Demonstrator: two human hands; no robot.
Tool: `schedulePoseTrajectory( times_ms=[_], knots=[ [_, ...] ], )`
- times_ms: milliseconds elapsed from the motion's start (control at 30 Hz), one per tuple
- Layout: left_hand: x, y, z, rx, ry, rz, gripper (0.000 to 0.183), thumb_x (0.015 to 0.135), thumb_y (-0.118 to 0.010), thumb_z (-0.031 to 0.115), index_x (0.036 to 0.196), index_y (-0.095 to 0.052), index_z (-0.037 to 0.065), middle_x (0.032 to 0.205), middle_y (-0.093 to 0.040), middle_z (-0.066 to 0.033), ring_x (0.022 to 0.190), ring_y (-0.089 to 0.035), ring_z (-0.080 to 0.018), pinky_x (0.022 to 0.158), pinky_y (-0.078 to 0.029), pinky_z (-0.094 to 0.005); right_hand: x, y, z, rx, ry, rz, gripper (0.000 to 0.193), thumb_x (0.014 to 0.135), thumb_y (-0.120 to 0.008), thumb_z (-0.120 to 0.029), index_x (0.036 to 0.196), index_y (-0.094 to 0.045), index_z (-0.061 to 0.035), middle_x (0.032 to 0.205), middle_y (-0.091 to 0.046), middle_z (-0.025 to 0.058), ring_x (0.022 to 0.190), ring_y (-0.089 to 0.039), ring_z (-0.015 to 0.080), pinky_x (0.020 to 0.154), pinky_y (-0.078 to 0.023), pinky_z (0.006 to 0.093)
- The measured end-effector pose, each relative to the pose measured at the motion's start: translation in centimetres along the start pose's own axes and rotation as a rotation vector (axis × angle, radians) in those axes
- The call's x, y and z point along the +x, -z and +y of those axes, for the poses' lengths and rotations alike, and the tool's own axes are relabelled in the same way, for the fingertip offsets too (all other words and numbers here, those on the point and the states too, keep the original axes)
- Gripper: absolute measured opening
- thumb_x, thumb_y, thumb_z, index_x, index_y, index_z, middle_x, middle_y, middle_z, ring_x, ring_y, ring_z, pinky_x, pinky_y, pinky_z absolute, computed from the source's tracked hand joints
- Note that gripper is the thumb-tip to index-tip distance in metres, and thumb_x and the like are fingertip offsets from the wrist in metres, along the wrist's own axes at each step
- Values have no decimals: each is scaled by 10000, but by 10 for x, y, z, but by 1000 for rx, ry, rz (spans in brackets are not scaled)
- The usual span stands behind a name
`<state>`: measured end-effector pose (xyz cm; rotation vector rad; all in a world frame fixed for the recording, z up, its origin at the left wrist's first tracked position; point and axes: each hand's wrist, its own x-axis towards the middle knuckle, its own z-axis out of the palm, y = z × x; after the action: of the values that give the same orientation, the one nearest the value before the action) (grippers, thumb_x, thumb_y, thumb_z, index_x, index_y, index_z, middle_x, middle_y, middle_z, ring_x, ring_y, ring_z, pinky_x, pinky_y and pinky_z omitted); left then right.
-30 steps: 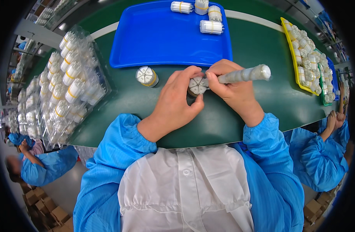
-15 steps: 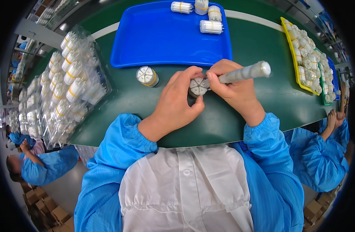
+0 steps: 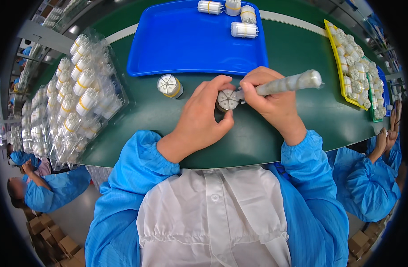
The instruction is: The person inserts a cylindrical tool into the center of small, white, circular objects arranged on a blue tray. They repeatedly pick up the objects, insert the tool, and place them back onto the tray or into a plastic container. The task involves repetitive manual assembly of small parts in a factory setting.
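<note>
My left hand [image 3: 198, 115] curls around a short round part [image 3: 227, 100], its grey top split into wedge-shaped segments and facing up. Thumb and fingers grip its sides, hiding most of its body. In my right hand [image 3: 277, 107] is a tool with a thick, pale wrapped handle [image 3: 297, 82], pinched near its working end. The handle slants up to the right. Its narrow tip is at the right edge of the part's top; whether it touches I cannot tell. Left of my hands stands a similar white cylinder [image 3: 169, 86] with a yellow band.
A blue tray [image 3: 190, 49] lies beyond my hands, several banded white cylinders [image 3: 244, 30] in its far right corner. Clear plastic trays of cylinders [image 3: 84, 84] stack up at left. A yellow tray [image 3: 339, 62] of cylinders sits at right. Other people in blue sleeves [image 3: 364, 182] work on both sides.
The tool and my right hand have shifted slightly to the right, its tip now showing at the part's edge. My left hand keeps its grip on the part.
</note>
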<state>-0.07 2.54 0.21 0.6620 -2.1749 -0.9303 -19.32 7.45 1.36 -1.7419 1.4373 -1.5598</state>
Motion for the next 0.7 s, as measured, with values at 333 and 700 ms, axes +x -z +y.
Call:
schedulePoseTrajectory(
  times_ms=[333,700],
  knots=[
    [6,3,-3,206,-120,3,703,726,-862,93,1334,-516,20,1144,-638,-137,985,-595,-311,854,-506,-413,-2,-3,-1,-83,-18,-75,83,877,-738,-70,827,-691,-24,789,-679,60,682,-652,170,585,-499,319],
    [-47,74,21,408,85,58,655,766,-775,29,1356,-491,13,1084,-621,-166,959,-606,-332,836,-512,-412,3,-2,-13,-61,17,28,82,863,-705,-21,790,-670,-6,746,-662,79,683,-635,186,610,-480,319]
  ],
)
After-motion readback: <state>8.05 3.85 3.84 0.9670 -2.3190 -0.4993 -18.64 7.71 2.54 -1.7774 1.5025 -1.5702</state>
